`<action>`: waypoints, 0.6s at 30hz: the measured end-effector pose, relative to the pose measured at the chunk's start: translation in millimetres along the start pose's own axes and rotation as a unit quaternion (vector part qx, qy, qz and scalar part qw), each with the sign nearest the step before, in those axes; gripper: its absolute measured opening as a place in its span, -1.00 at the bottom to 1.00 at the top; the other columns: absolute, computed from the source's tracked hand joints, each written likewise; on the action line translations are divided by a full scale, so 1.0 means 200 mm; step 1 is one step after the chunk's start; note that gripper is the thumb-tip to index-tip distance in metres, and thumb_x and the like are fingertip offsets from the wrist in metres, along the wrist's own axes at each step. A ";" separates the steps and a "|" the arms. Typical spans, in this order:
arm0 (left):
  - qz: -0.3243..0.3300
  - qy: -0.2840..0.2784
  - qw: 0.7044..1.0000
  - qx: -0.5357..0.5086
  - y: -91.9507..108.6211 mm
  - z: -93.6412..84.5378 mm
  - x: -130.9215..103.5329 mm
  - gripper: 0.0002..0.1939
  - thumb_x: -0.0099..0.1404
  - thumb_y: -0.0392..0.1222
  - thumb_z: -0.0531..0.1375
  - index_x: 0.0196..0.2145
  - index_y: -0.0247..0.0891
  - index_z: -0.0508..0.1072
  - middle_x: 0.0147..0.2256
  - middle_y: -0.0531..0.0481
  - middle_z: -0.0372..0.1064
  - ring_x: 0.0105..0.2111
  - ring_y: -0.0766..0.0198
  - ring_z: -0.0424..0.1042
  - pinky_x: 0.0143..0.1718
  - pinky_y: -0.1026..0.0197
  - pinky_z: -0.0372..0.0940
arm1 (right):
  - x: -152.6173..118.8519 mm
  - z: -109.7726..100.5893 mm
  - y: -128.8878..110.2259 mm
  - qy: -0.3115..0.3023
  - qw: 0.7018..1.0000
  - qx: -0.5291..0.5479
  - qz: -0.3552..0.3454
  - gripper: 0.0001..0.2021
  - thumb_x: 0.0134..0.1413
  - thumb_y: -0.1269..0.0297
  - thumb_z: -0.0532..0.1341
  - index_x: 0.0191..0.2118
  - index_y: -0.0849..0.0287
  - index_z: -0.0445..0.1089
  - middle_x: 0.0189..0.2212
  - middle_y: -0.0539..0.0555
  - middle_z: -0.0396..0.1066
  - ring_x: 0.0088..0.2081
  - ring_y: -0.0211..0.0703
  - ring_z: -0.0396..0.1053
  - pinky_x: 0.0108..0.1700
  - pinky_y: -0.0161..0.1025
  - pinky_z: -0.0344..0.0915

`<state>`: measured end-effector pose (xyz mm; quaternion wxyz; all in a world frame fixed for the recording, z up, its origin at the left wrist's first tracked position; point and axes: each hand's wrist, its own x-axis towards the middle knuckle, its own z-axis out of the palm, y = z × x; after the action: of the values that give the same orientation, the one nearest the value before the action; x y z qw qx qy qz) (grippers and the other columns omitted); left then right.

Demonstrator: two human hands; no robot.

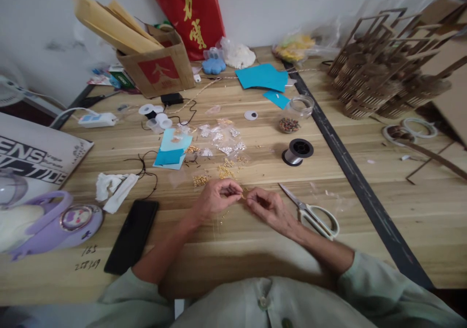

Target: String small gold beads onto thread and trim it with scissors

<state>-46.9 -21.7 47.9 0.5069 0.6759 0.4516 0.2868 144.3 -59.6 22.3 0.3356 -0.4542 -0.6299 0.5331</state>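
My left hand and my right hand meet over the wooden table, fingertips pinched and almost touching. Small gold beads show at the left fingertips, between the two hands. What the right fingertips pinch is too small to make out. Below the left hand, a fine clear line seems to hang, close to a few more gold beads. Loose gold beads lie in a heap just beyond my left hand, with another gold pile to its left. Open-bladed scissors with pale handles rest beside my right forearm.
A spool of thin wire or line stands right of the hands, and a clear jar of mixed beads lies behind it. Silvery pieces in plastic spread beyond the gold. A black phone lies by my left forearm. Brown lantern-like baskets crowd the right.
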 end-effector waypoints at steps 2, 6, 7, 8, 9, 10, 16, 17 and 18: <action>0.005 0.001 1.000 0.022 0.00 0.00 0.00 -0.91 0.13 -0.34 0.24 -0.35 -0.35 0.52 -0.39 -0.05 0.52 -0.37 0.32 0.48 -0.30 0.32 0.37 | 0.00 -0.01 -0.01 0.000 1.000 0.017 0.011 -0.75 0.20 0.11 0.11 -0.37 0.20 0.30 -0.59 -0.09 0.15 -0.55 -0.35 0.04 -0.53 -0.37 -0.03; 0.036 -0.007 0.996 0.076 -0.01 -0.02 0.00 -0.85 0.15 -0.37 0.22 -0.31 -0.32 0.56 -0.35 -0.06 0.54 -0.37 0.32 0.47 -0.33 0.33 0.33 | 0.00 -0.01 0.00 0.004 0.997 0.066 0.034 -0.72 0.18 0.06 0.13 -0.36 0.20 0.29 -0.60 -0.08 0.21 -0.57 -0.35 0.11 -0.53 -0.37 0.03; 0.046 -0.012 0.995 0.091 -0.02 -0.02 0.00 -0.85 0.15 -0.38 0.21 -0.31 -0.31 0.56 -0.35 -0.06 0.53 -0.38 0.33 0.46 -0.36 0.33 0.32 | 0.01 -0.01 0.00 0.005 0.996 0.079 0.037 -0.71 0.17 0.05 0.14 -0.37 0.20 0.29 -0.60 -0.08 0.22 -0.57 -0.34 0.12 -0.53 -0.37 0.05; 0.056 -0.018 0.993 0.105 -0.02 -0.02 0.00 -0.84 0.16 -0.38 0.20 -0.32 -0.32 0.56 -0.36 -0.05 0.53 -0.40 0.34 0.45 -0.38 0.34 0.30 | 0.01 -0.01 0.00 0.007 0.995 0.092 0.040 -0.71 0.16 0.04 0.14 -0.37 0.19 0.28 -0.60 -0.08 0.22 -0.57 -0.34 0.13 -0.53 -0.37 0.06; 0.064 -0.024 0.991 0.115 -0.03 -0.02 -0.01 -0.84 0.16 -0.39 0.18 -0.33 -0.32 0.56 -0.38 -0.05 0.51 -0.43 0.35 0.42 -0.40 0.35 0.28 | 0.01 -0.01 0.00 0.008 0.994 0.103 0.042 -0.70 0.16 0.03 0.14 -0.38 0.19 0.28 -0.60 -0.08 0.22 -0.58 -0.35 0.13 -0.52 -0.37 0.07; 0.069 -0.029 0.990 0.123 -0.03 -0.02 -0.02 -0.84 0.16 -0.40 0.18 -0.34 -0.33 0.56 -0.41 -0.04 0.50 -0.45 0.36 0.40 -0.42 0.35 0.26 | 0.01 -0.01 0.00 0.009 0.993 0.111 0.044 -0.70 0.15 0.02 0.15 -0.39 0.19 0.28 -0.60 -0.08 0.22 -0.58 -0.35 0.14 -0.52 -0.37 0.08; 0.018 -0.032 0.994 0.105 -0.04 -0.01 -0.07 -0.88 0.17 -0.34 0.17 -0.39 -0.34 0.53 -0.47 0.01 0.44 -0.50 0.39 0.33 -0.46 0.36 0.21 | 0.00 0.00 -0.01 0.010 0.994 0.103 0.045 -0.71 0.15 0.03 0.14 -0.38 0.19 0.28 -0.60 -0.07 0.24 -0.58 -0.34 0.15 -0.52 -0.38 0.08; 0.008 -0.031 0.995 0.098 -0.04 -0.01 -0.08 -0.88 0.17 -0.32 0.17 -0.39 -0.34 0.53 -0.48 0.01 0.44 -0.50 0.39 0.32 -0.46 0.36 0.21 | 0.00 -0.01 -0.01 0.007 0.994 0.096 0.045 -0.71 0.15 0.04 0.14 -0.38 0.19 0.28 -0.60 -0.08 0.23 -0.58 -0.35 0.15 -0.52 -0.38 0.07; 0.000 -0.030 0.995 0.092 -0.04 -0.01 -0.09 -0.88 0.17 -0.30 0.17 -0.39 -0.34 0.52 -0.49 0.02 0.43 -0.50 0.39 0.32 -0.45 0.36 0.21 | 0.00 -0.01 -0.01 0.004 0.995 0.086 0.045 -0.72 0.16 0.06 0.13 -0.39 0.19 0.28 -0.61 -0.08 0.22 -0.58 -0.35 0.14 -0.53 -0.38 0.06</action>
<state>-58.8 -35.9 41.5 0.4555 0.7281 0.4606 0.2240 145.2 -59.5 25.4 0.3512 -0.4540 -0.5593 0.5981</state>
